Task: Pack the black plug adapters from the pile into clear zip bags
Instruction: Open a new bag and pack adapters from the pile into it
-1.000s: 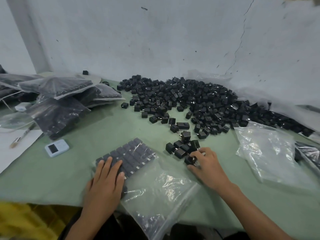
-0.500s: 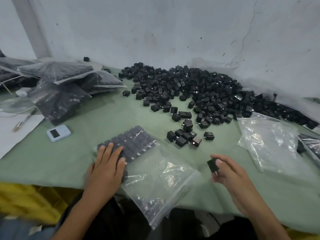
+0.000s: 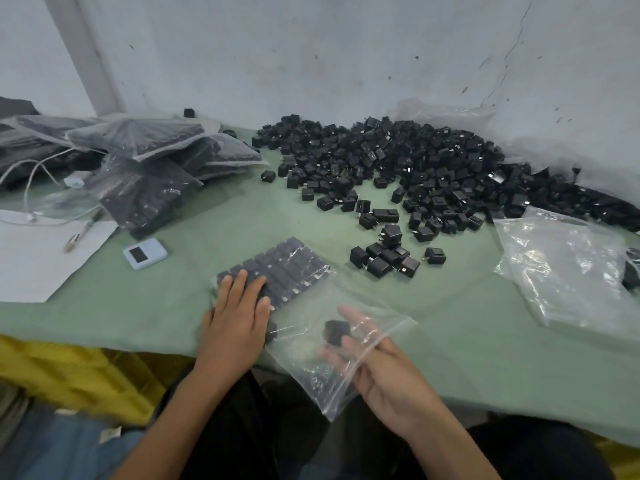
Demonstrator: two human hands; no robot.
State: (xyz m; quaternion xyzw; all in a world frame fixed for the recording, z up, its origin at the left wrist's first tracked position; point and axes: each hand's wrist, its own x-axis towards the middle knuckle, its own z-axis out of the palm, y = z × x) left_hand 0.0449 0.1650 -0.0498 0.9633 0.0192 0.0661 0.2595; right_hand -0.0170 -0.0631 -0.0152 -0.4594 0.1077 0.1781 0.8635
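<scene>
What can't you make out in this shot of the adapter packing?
Head view: near adapter rows in the zip bag, covered by the left hand.
Head view: adapter pinched by the right hand, blurred behind bag plastic.
Head view: packed bags at left, cut by the frame edge.
Head view: blue device, screen too small to read.

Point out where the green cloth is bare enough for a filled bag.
Bare cloth lies between the filled bags and the pile, and along the near edge between the paper and the left hand. Crowded: the small cluster, the empty bags at right, and where the right hand holds an adapter.
</scene>
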